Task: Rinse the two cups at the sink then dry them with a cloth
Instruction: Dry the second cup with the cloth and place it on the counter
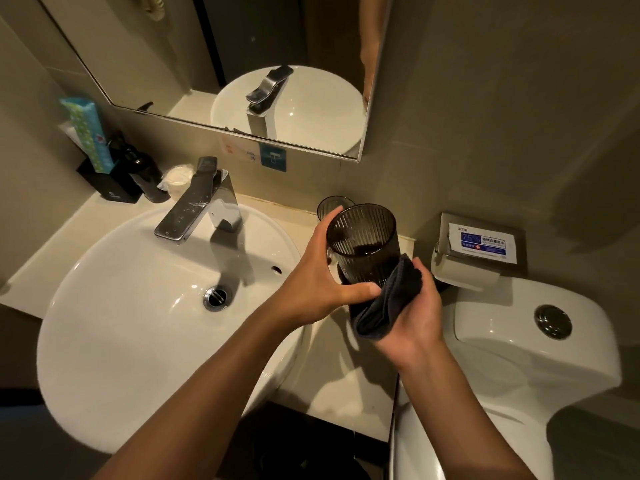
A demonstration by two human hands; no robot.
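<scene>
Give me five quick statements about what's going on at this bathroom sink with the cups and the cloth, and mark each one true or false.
1. The left hand grips the ribbed dark cup. True.
2. The right hand holds a white cloth. False: the cloth is dark, pressed against the cup's lower side.
3. A second cup stands on the counter behind the held one. True.
4. Water is running from the faucet. False: no stream shows below the spout.
5. The held cup is inside the sink basin. False: it is held up to the right of the basin, over the counter.
</scene>
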